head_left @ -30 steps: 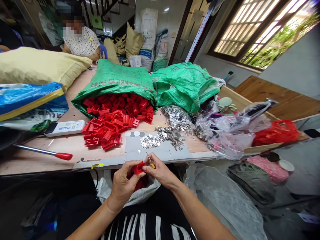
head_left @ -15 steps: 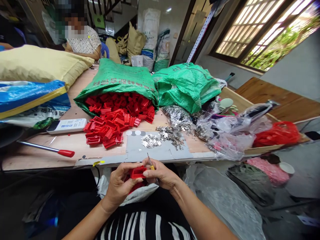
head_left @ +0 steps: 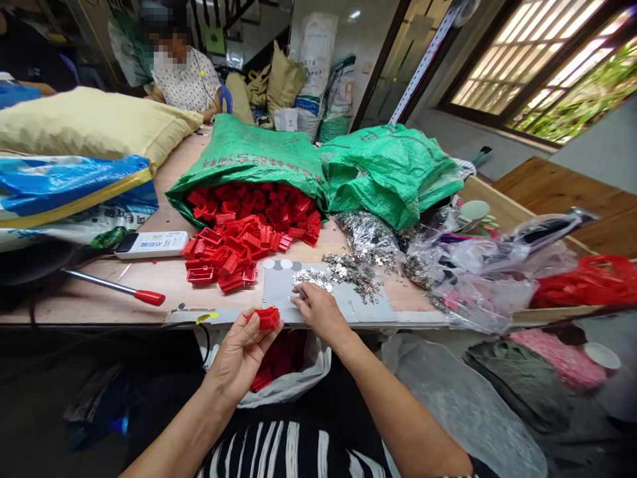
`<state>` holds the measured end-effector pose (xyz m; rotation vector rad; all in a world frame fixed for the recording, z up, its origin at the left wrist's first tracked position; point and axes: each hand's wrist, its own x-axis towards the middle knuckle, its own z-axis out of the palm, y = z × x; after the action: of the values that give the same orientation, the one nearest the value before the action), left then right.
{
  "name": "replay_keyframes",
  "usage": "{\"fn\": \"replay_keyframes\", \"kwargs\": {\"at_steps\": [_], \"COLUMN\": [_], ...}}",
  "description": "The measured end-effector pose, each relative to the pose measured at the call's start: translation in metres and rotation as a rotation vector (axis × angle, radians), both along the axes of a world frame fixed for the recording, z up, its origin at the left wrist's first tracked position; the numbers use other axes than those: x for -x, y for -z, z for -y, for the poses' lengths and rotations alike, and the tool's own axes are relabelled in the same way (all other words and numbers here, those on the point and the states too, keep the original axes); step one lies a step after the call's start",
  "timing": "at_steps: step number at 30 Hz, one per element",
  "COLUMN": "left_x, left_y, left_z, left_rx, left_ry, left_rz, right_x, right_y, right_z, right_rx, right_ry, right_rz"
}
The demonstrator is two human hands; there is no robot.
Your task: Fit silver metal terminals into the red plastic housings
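My left hand (head_left: 241, 352) holds a small red plastic part (head_left: 267, 317) in its fingertips, just in front of the table's near edge. My right hand (head_left: 321, 312) rests on the grey sheet (head_left: 279, 289), fingers pinched at the pile of small silver metal pieces (head_left: 311, 279); what it pinches is too small to name. A heap of red plastic parts (head_left: 233, 249) spills from an open green sack (head_left: 253, 159). A white plastic bag (head_left: 286, 368) with red parts hangs below the table edge, between my hands and my lap.
A red-handled screwdriver (head_left: 117, 289) and a white remote (head_left: 152, 244) lie at left. A second green sack (head_left: 391, 169), clear bags of metal pieces (head_left: 478, 272) and a red bag (head_left: 587, 279) sit at right. Another person (head_left: 186, 76) sits at the far end.
My right hand left the red part and reached forward to the silver pieces on the grey sheet. The left hand keeps the red part, slightly raised. The small yellow-handled tool is out of sight.
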<state>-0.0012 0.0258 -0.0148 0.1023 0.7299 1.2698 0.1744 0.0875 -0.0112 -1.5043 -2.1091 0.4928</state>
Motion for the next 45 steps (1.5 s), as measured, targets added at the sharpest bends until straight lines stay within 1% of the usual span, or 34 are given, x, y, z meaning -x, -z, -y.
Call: {"fn": "replay_keyframes", "kwargs": {"at_steps": [3,5,7,10,12,13,16,18,19,22,24,25,27,32,37,40,45], "left_x": [0.000,-0.001,-0.001,-0.002,-0.002,-0.001,0.002,0.004,0.005,0.006,0.005,0.005,0.005,0.006,0.007,0.006,0.005], "left_y": [-0.004,-0.007,-0.009,-0.009,-0.006,-0.005,-0.004,-0.006,-0.007,-0.009,-0.008,-0.008,-0.006,-0.003,-0.006,-0.004,-0.003], "left_z": [-0.001,-0.002,-0.003,-0.004,-0.004,-0.004,-0.002,-0.002,-0.002,-0.003,-0.003,-0.003,-0.002,0.001,0.001,0.000,-0.002], "left_rx": [0.118,0.190,0.236,0.263,0.254,0.226,0.043,-0.087,-0.133,-0.222,-0.260,-0.277,-0.312,-0.404,-0.424,-0.403,-0.320], "left_ry": [-0.032,-0.048,-0.057,-0.060,-0.054,-0.046,0.000,0.028,0.035,0.042,0.055,0.068,0.109,0.204,0.224,0.206,0.170], "left_rz": [0.084,0.124,0.150,0.170,0.163,0.151,0.062,-0.029,-0.080,-0.229,-0.308,-0.341,-0.399,-0.571,-0.706,-0.670,-0.475], "right_x": [0.006,0.010,0.012,0.013,0.013,0.013,0.010,0.008,0.007,0.005,0.006,0.007,0.009,0.011,0.013,0.015,0.015], "right_y": [0.005,0.005,0.004,0.002,0.001,0.001,-0.002,-0.007,-0.010,-0.020,-0.026,-0.028,-0.029,-0.024,-0.021,-0.019,-0.019], "right_z": [-0.002,-0.003,-0.003,-0.002,-0.001,0.000,0.004,0.007,0.009,0.018,0.024,0.027,0.031,0.035,0.037,0.038,0.040], "right_rx": [0.007,0.030,0.046,0.047,0.040,0.043,0.090,0.173,0.242,0.554,0.724,0.774,0.823,0.837,0.792,0.781,0.767], "right_ry": [0.039,0.057,0.061,0.068,0.063,0.050,0.000,-0.014,-0.019,-0.082,-0.126,-0.136,-0.139,-0.119,-0.061,-0.060,-0.086], "right_rz": [0.131,0.175,0.182,0.159,0.112,0.065,-0.170,-0.362,-0.459,-0.716,-0.814,-0.840,-0.867,-0.869,-0.832,-0.838,-0.884]}}
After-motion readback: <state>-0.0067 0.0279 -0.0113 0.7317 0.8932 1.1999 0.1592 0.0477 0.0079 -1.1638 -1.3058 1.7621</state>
